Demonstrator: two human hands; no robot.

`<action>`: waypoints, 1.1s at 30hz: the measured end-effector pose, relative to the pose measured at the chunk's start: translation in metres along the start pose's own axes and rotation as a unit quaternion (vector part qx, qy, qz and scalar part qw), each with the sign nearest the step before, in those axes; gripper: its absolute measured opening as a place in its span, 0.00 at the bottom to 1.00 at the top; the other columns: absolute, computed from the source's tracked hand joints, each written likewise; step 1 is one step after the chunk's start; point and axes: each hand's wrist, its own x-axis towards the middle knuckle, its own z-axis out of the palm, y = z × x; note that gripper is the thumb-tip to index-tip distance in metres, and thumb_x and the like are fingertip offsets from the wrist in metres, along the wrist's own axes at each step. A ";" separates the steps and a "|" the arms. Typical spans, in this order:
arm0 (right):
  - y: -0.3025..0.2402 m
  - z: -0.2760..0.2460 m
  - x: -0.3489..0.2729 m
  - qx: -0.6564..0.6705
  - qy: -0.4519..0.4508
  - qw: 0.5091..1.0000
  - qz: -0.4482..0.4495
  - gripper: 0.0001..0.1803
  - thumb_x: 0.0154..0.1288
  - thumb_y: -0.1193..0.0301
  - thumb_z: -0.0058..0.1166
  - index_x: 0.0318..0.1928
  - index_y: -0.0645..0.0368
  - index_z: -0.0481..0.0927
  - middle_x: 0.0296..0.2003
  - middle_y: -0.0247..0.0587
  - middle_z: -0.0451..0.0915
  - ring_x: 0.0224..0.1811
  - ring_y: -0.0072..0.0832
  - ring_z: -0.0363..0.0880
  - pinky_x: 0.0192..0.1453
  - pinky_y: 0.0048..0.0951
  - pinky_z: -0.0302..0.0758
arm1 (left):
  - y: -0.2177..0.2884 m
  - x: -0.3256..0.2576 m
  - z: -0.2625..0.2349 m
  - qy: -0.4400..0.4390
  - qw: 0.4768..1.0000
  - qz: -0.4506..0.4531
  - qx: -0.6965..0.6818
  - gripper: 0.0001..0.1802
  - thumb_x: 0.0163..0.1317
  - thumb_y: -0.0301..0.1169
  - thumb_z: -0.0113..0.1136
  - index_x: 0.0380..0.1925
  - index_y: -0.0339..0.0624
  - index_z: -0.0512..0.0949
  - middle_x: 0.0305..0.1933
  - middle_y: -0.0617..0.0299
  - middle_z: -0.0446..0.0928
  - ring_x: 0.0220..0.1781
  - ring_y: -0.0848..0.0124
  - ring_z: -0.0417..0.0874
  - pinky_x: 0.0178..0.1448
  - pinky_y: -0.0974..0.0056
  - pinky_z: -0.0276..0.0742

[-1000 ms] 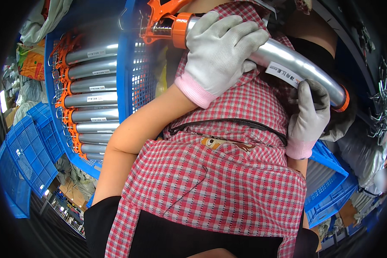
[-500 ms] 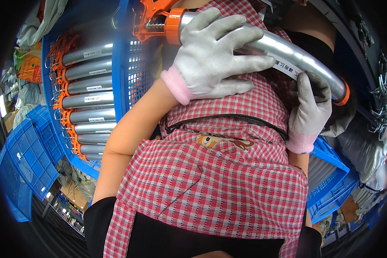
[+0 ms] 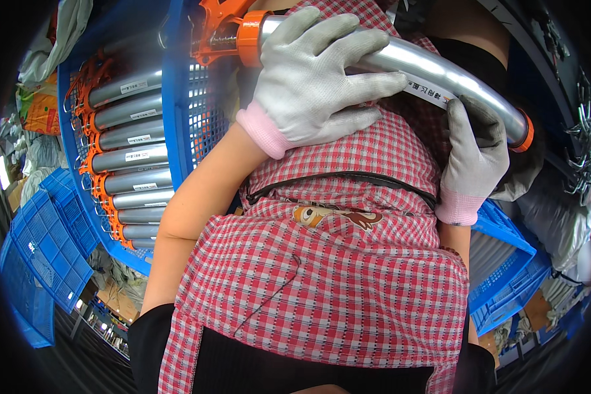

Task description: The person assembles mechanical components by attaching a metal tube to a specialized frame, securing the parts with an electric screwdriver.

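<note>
A caulking gun point(image 3: 443, 62) with a silver barrel and orange end fittings lies across my lap, its handle end to the left. My gloved left hand point(image 3: 318, 82) is laid over the barrel near the handle, several fingers bent across it. One finger of that hand reaches the left part of a white label strip point(image 3: 428, 92) on the barrel. Toward the far orange cap, my gloved right hand point(image 3: 476, 148) grips the barrel from below, one fingertip at the label's right end. The fingers under the barrel are partly hidden.
At left, a blue crate point(image 3: 177, 131) holds a row of similar labelled caulking guns point(image 3: 134, 138). Farther left are blue baskets point(image 3: 46, 240). Another blue crate point(image 3: 505, 269) stands behind my right arm. Metal hooks point(image 3: 581, 141) hang at the right edge.
The caulking gun and my left hand appear slightly farther left and higher, along with a small shift of the whole view. Both hands keep nearly the same hold on the barrel.
</note>
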 end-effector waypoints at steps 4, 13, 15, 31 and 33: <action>0.000 -0.001 -0.001 -0.038 0.003 0.999 -0.028 0.13 0.59 0.77 0.63 0.44 0.68 0.79 0.37 0.40 0.82 0.38 0.20 0.80 0.45 0.21 0.78 | 0.014 0.008 -0.011 -0.013 0.992 -0.086 -0.092 0.24 0.42 0.46 0.66 0.44 0.64 0.81 0.49 0.60 0.75 0.48 0.60 0.75 0.49 0.52 0.65; 0.003 -0.001 0.001 -0.063 -0.001 0.997 -0.048 0.13 0.59 0.76 0.63 0.44 0.68 0.80 0.36 0.39 0.83 0.37 0.19 0.80 0.45 0.21 0.77 | 0.015 0.006 -0.006 -0.010 0.993 -0.085 -0.084 0.23 0.42 0.46 0.65 0.44 0.64 0.81 0.49 0.60 0.76 0.48 0.60 0.76 0.50 0.52 0.64; 0.002 -0.002 0.003 -0.091 -0.001 0.994 -0.055 0.12 0.59 0.76 0.63 0.43 0.67 0.80 0.34 0.38 0.83 0.36 0.18 0.79 0.45 0.20 0.76 | 0.015 0.007 -0.006 -0.016 0.992 -0.087 -0.085 0.24 0.43 0.46 0.65 0.44 0.64 0.81 0.49 0.60 0.76 0.48 0.60 0.76 0.50 0.51 0.64; -0.049 0.046 0.090 -0.352 -0.548 0.732 -0.200 0.31 0.53 0.60 0.65 0.54 0.64 0.72 0.38 0.55 0.81 0.41 0.44 0.83 0.44 0.36 0.77 | 0.026 -0.001 -0.012 0.057 0.989 -0.128 -0.037 0.12 0.45 0.41 0.62 0.33 0.58 0.80 0.45 0.60 0.78 0.50 0.55 0.78 0.55 0.46 0.71; -0.053 0.046 0.079 -0.368 -0.520 0.734 -0.235 0.27 0.55 0.65 0.62 0.54 0.64 0.73 0.38 0.55 0.81 0.41 0.36 0.84 0.44 0.35 0.77 | 0.037 -0.009 -0.039 0.091 0.981 -0.170 -0.029 0.13 0.44 0.39 0.63 0.34 0.55 0.80 0.46 0.58 0.78 0.52 0.55 0.78 0.60 0.46 0.69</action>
